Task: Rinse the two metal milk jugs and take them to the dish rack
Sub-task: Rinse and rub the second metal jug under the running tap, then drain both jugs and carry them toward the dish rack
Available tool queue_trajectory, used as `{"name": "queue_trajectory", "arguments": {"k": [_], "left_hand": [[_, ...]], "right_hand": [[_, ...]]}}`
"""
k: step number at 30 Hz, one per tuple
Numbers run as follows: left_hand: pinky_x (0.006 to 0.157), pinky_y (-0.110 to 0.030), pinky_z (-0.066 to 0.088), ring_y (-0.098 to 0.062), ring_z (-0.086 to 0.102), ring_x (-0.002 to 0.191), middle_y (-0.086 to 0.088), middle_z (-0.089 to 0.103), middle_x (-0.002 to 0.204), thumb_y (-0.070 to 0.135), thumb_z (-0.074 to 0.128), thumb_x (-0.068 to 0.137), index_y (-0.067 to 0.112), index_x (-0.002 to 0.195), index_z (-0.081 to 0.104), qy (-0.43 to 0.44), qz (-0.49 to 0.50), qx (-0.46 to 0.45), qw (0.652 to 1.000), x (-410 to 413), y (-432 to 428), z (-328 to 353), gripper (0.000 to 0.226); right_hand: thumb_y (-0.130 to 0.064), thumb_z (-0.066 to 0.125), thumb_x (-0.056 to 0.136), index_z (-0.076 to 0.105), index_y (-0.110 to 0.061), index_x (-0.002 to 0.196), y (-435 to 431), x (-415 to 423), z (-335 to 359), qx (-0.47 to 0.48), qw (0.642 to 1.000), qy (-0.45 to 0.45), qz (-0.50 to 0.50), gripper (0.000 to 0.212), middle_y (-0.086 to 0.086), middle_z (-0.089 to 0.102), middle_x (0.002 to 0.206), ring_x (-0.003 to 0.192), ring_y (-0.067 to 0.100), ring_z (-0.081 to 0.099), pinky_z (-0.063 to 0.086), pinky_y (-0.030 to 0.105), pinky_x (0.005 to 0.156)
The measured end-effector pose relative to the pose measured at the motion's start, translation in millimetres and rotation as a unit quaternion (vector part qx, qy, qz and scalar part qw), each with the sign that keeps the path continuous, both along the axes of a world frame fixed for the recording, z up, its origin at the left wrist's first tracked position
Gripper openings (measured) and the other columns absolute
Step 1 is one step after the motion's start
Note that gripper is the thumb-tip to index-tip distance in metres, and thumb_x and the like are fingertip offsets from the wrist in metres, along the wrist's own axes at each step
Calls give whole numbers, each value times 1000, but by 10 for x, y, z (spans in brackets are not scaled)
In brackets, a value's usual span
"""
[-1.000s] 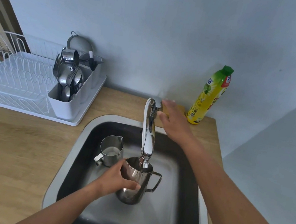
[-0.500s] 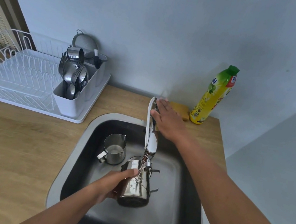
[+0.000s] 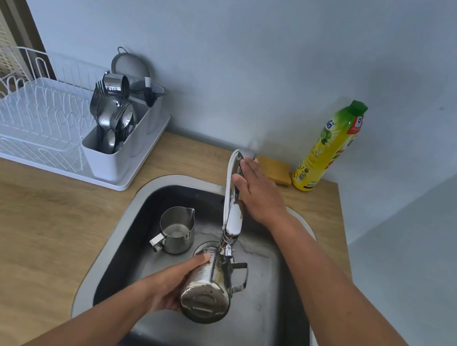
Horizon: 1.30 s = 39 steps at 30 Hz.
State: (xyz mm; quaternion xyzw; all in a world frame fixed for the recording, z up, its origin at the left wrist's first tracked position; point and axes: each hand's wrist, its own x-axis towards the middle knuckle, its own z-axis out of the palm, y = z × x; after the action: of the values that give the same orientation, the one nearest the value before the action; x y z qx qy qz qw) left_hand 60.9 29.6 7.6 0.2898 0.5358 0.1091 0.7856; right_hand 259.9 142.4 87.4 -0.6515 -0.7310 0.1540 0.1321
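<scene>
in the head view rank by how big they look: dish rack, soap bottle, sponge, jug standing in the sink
dish rack
soap bottle
standing jug
sponge
Sponge lies farther back than the standing jug, so their order is unsure.

Silver jugs (image 3: 207, 289), white dish rack (image 3: 34, 124), yellow green-capped bottle (image 3: 326, 149), wood-grain counter (image 3: 17, 229).

Left hand (image 3: 170, 286) curled, right hand (image 3: 259, 195) flat

Left hand (image 3: 170, 286) grips a tipped jug (image 3: 208, 289) under the tap (image 3: 233, 203); right hand (image 3: 259, 195) rests on the tap.
</scene>
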Motion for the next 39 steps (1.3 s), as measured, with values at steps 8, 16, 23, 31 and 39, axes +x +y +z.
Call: {"name": "queue_trajectory", "arguments": {"k": [8,16,23,31,39], "left_hand": [[96,-44,53,-27,70,104,-6,76,105,49,79,63,18,114,64,41,-29,103,993,-77,-28,-121,62],[79,-23,54,-19,70,101,-13,70,114,10,89,54,24,121,54,17,-18,188,982,-163,-62,-264,77],[97,-33,51,-17,66,109,-2,71,110,14,91,48,28,124,54,29,-85,227,970,-289,-65,-341,86],[88,-43,53,-25,65,94,-9,65,103,53,76,65,23,146,27,254,91,331,905,-601,165,-338,100],[56,-30,34,-18,37,49,-3,42,63,20,60,87,5,102,56,185,37,207,960,-737,429,-651,21]], "right_hand": [[-43,38,102,26,-24,152,-501,-22,-282,69,963,232,-120,55,-2,31,158,145,15,27,27,41,117],[-54,36,99,61,-12,108,-1499,-56,-983,-268,862,351,-247,50,5,68,99,87,22,66,52,34,71],[-27,44,102,59,-8,79,-1762,-234,-974,-220,782,504,-295,33,10,61,72,71,23,62,57,39,66],[-20,46,101,56,-10,75,-1901,-226,-775,-163,782,492,-346,30,6,53,63,60,15,51,52,37,68],[-19,51,99,61,-6,85,-1997,-223,-629,-117,751,485,-433,22,3,47,58,53,16,45,43,32,59]]}}
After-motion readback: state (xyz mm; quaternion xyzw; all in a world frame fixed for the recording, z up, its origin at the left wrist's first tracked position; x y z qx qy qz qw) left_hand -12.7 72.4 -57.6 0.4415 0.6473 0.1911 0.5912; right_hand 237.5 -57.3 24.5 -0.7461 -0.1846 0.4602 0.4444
